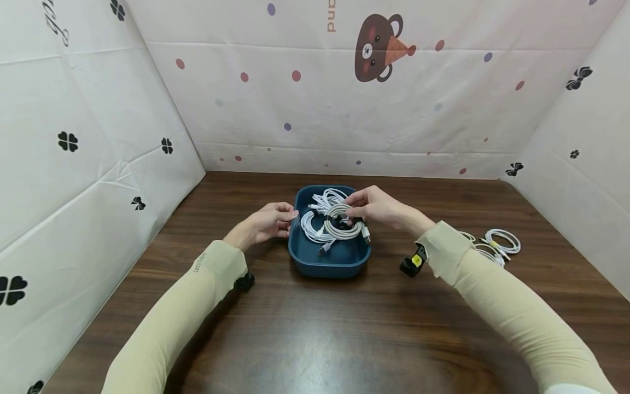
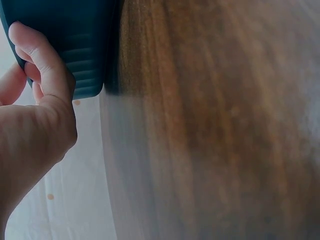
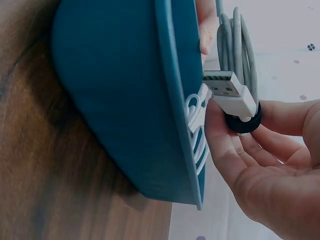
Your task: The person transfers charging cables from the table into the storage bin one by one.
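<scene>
A blue plastic bin sits on the table between the hands. My left hand pinches its left rim between thumb and fingers; in the left wrist view those fingers lie over the ribbed bin wall. Above the bin, my right hand holds a coiled greyish-white USB cable by its black strap. The cable's metal USB plug points out over the rim. Inside the bin lie white coiled cables, partly covered by the held coil in the head view.
More coiled white cables lie on the table at the right, partly behind the right sleeve. The brown wooden table is bordered by white patterned sheets at the back and both sides.
</scene>
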The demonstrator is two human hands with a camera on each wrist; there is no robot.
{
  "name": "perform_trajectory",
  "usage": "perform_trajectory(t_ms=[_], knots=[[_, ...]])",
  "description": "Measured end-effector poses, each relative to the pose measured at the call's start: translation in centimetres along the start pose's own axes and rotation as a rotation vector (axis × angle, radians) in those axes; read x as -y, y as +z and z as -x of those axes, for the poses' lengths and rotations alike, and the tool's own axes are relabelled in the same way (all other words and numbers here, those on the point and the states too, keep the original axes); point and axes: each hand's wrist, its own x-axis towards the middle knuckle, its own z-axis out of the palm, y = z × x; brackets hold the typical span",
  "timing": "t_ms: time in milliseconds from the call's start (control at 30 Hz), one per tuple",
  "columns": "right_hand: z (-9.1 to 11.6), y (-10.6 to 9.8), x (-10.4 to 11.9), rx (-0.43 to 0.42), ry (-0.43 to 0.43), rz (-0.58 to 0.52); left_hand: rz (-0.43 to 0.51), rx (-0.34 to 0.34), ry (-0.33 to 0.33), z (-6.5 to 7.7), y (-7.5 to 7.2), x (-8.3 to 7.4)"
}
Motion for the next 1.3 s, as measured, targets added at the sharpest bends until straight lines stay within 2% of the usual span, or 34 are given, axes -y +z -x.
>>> perform_trajectory(t_ms=[567,800,1000,1300], knots=[[-0.5,1.8,-0.4,0.061,-0.028,0.064,-0.015,0.006,-0.003,0.1,0.0,-0.2],[-0.6,2.5,-0.4,0.097,-0.075,0.112,-0.022,0.003,-0.01,0.0,0.0,-0.1],[-0.6,2.9,-0.2,0.114,-0.058,0.105,-0.018,0.005,-0.005,0.0,0.1,-0.2],[-0.5,3.2,-0.2,0.145,-0.122,0.176,-0.016,0.01,-0.001,-0.2,-0.1,0.0]])
